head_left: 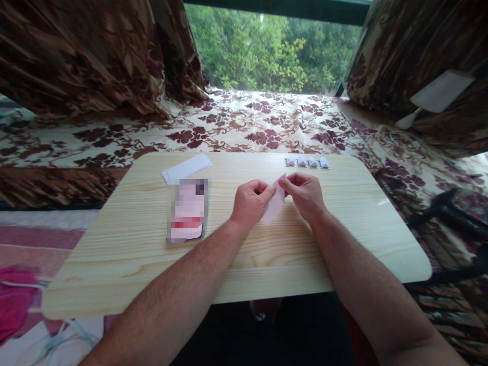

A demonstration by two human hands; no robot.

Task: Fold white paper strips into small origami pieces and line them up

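Note:
Both my hands hold one small white piece of paper [275,205] just above the light wooden table [125,244]. My left hand [249,202] is closed, pinching the paper's left side. My right hand [305,194] is closed too, pinching its upper right edge. The paper hangs tilted between the two hands. A row of several small folded white paper pieces [307,161] lies at the table's far edge, beyond my right hand.
A blurred-out card or phone [186,210] lies flat left of my hands, with white paper strips [186,168] behind it. Floral cloth [244,124] and curtains surround the table below a window. A dark stand [453,213] is at right, pink fabric [15,300] at lower left.

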